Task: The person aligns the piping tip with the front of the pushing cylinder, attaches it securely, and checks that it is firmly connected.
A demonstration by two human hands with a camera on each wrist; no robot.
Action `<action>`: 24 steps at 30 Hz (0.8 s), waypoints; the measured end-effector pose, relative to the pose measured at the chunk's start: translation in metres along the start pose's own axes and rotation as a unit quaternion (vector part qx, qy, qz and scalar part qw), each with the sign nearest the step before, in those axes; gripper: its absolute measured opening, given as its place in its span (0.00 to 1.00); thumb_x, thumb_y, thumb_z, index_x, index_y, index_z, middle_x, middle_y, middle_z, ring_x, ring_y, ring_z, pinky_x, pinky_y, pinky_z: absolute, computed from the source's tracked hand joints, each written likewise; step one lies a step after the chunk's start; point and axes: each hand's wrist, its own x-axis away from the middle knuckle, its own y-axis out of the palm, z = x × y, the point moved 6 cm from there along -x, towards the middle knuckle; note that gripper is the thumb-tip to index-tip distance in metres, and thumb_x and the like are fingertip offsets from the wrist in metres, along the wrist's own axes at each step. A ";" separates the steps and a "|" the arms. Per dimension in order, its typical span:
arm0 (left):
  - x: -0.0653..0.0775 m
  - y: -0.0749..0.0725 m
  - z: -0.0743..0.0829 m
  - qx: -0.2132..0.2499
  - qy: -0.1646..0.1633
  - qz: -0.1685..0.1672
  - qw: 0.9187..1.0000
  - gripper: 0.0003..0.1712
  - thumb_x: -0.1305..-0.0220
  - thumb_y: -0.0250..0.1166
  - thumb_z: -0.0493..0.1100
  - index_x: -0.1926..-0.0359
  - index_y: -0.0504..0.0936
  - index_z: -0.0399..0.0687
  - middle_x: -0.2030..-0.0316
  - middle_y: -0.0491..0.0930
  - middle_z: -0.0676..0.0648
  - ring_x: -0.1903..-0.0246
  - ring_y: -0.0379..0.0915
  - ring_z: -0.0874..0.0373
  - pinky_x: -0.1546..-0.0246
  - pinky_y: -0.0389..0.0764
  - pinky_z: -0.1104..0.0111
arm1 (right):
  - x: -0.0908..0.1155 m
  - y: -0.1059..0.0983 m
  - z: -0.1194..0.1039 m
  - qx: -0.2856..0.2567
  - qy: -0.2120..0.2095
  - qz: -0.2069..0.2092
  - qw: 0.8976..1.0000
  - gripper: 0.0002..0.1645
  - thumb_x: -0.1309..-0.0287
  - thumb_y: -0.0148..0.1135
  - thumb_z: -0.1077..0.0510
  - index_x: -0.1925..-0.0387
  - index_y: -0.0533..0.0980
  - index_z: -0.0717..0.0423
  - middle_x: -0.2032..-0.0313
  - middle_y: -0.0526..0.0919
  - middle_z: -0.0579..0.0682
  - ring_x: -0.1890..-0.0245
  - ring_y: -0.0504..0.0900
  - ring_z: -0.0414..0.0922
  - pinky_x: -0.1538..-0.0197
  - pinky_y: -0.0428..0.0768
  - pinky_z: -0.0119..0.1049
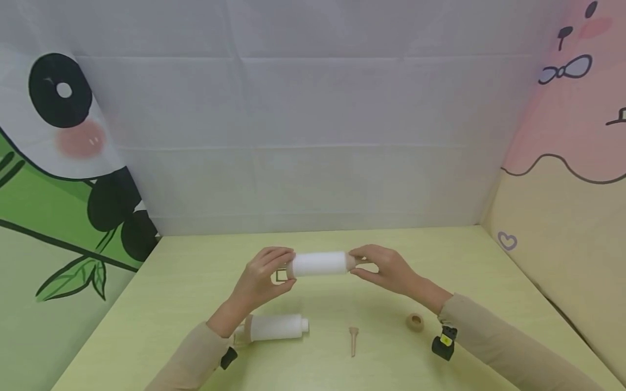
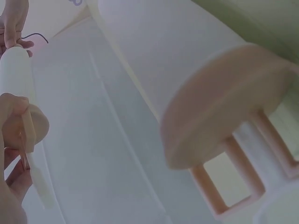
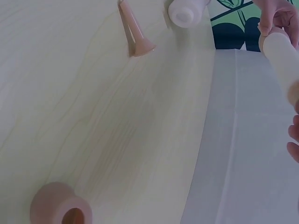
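Both hands hold up a white cylinder [image 1: 320,263] with beige end caps, level above the table in the head view. My left hand [image 1: 256,279] grips its left cap, where a small frame-like handle sticks out. On the right end, the fingertips of my right hand [image 1: 388,269] pinch a thin beige tip. Below the left hand lies a second white cylinder [image 1: 276,327], whose beige cap and looped handle fill much of the left wrist view. A flared beige nozzle-like piece [image 1: 354,341] and a beige ring-shaped cap [image 3: 49,200] lie on the table.
The pale yellow table [image 1: 313,374] meets a whitish cloth backdrop [image 1: 313,184] at its rear edge. Printed cartoon panels stand at the left [image 1: 63,212] and right [image 1: 562,217] sides. A small black device [image 1: 443,347] is strapped at the right wrist.
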 end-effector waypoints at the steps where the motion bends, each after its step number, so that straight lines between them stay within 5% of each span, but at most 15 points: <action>1: 0.000 0.000 0.000 0.000 -0.001 -0.001 1.000 0.31 0.75 0.77 0.35 0.60 0.80 0.36 0.60 0.80 0.43 0.60 0.74 0.49 0.64 0.80 0.61 | 0.000 0.000 0.000 0.003 0.003 -0.002 1.000 0.21 0.45 0.61 0.51 0.57 0.75 0.63 0.61 0.81 0.53 0.64 0.81 0.44 0.64 0.80 0.27; 24: 0.000 0.000 -0.001 0.004 -0.006 -0.002 1.000 0.31 0.75 0.77 0.35 0.60 0.80 0.36 0.60 0.80 0.43 0.60 0.75 0.49 0.63 0.80 0.61 | -0.003 0.000 -0.002 0.009 -0.026 0.014 1.000 0.19 0.43 0.58 0.50 0.58 0.74 0.62 0.61 0.79 0.52 0.62 0.80 0.45 0.62 0.80 0.27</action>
